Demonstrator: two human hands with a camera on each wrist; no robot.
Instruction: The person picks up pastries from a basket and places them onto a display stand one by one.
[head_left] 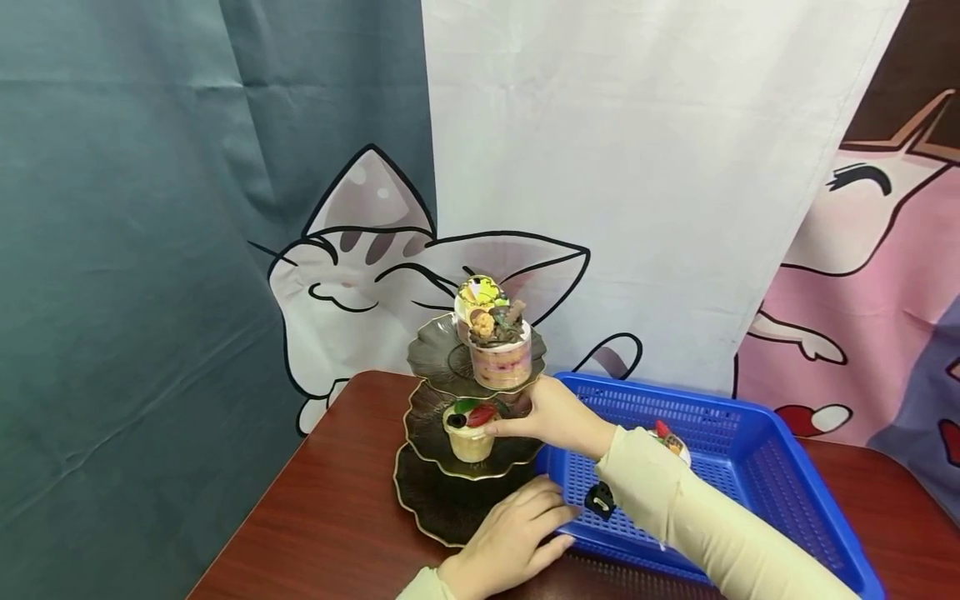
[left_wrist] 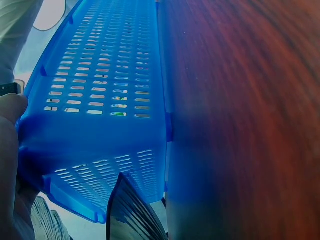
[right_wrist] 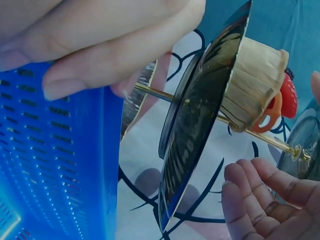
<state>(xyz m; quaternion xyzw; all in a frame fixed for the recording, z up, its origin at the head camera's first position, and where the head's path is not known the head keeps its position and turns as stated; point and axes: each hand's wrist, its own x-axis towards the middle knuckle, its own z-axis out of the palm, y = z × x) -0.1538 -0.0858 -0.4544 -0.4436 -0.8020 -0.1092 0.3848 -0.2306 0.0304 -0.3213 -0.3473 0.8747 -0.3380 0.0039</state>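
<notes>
A three-tier cake stand (head_left: pixel 435 492) with dark scalloped plates stands on the table. On its middle plate sits a cupcake (head_left: pixel 471 446) in a pale wrapper, with red and black toppings. My right hand (head_left: pixel 558 417) reaches around the cupcake, thumb at its side; in the right wrist view its relaxed fingers (right_wrist: pixel 250 185) are apart from the wrapper. Two layered dessert cups (head_left: pixel 501 362) stand on the top plate. My left hand (head_left: pixel 513 533) rests on the near left corner of the blue basket (head_left: pixel 795 467), fingers extended across the rim.
Another topped dessert (head_left: pixel 670 442) lies in the basket, partly behind my right sleeve. A small black device (head_left: pixel 600 500) sits by that sleeve. The stand's bottom plate reaches close to the basket. Behind the wooden table (head_left: pixel 300 517) hangs a printed curtain (head_left: pixel 637 167).
</notes>
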